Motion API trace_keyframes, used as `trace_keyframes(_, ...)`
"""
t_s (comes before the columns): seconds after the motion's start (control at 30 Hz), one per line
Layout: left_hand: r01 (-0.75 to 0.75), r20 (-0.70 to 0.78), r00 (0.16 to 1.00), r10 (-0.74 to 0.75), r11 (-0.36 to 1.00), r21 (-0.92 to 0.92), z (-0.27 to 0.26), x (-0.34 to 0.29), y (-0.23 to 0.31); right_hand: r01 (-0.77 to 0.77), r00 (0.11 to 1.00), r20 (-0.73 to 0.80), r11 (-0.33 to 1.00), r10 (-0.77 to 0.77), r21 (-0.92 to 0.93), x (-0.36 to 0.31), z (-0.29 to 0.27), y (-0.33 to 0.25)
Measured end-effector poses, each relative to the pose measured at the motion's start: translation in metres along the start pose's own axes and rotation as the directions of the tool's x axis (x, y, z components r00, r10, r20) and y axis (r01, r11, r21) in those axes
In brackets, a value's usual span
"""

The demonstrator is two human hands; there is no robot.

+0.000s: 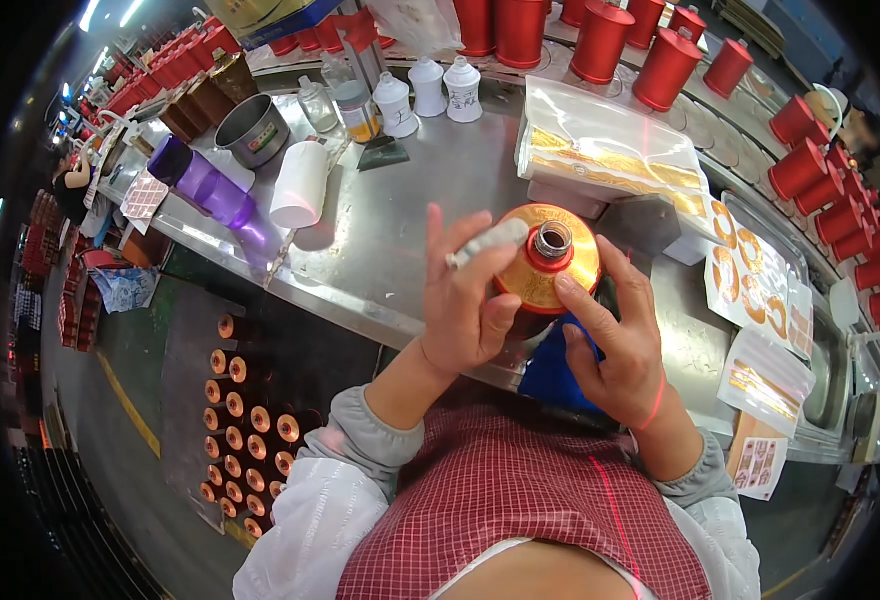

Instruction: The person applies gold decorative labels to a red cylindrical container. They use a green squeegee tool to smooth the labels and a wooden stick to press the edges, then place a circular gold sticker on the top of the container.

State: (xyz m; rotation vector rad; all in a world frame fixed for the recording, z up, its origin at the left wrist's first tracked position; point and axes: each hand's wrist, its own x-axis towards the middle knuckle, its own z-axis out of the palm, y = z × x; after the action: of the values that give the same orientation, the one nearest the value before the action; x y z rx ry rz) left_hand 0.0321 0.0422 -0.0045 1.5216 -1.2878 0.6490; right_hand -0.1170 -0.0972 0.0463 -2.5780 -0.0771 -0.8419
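A red bottle with a gold ring-shaped top (575, 262) and an uncapped threaded neck stands in front of me at the bench's near edge. My right hand (615, 335) grips its right side, with the index fingertip on the gold top. My left hand (465, 295) is at the bottle's left side, fingers spread and partly raised. A white wrap or piece of cloth (490, 243) lies along one of its fingers and meets the gold top; I cannot tell whether it is worn or held. Below the bottle, something blue (560, 370) shows between my forearms.
The metal bench (360, 235) carries a purple bottle (202, 182), a paper roll (300, 185), a metal pot (252, 130), white bottles (428, 88) and gold-printed sheets (615, 150). Gold label sheets (750, 265) lie right. Red bottles (672, 68) line a conveyor behind. Dark gold-topped bottles (250, 430) stand lower left.
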Motion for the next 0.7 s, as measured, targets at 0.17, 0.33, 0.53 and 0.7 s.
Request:
trace_keyframes(0.17,-0.032,-0.051,0.998,0.037,0.995,0.095,0.000,-0.011,0.015,0.018,0.999,0.031,0.997,-0.020,0.074,-0.001,-0.007,0.007)
trace_keyframes(0.33,-0.076,-0.056,0.995,0.084,0.989,0.127,0.006,-0.007,0.027,0.001,0.999,0.041,0.996,-0.005,0.094,-0.002,-0.009,0.007)
trace_keyframes(0.53,-0.073,-0.024,0.997,0.076,0.990,0.123,0.009,-0.008,0.036,-0.002,1.000,0.005,0.990,0.001,0.140,-0.005,-0.007,0.012)
trace_keyframes(0.7,0.063,0.027,0.998,-0.062,0.997,-0.050,0.003,-0.004,0.024,-0.015,1.000,-0.014,0.971,0.019,0.240,-0.003,-0.011,0.019)
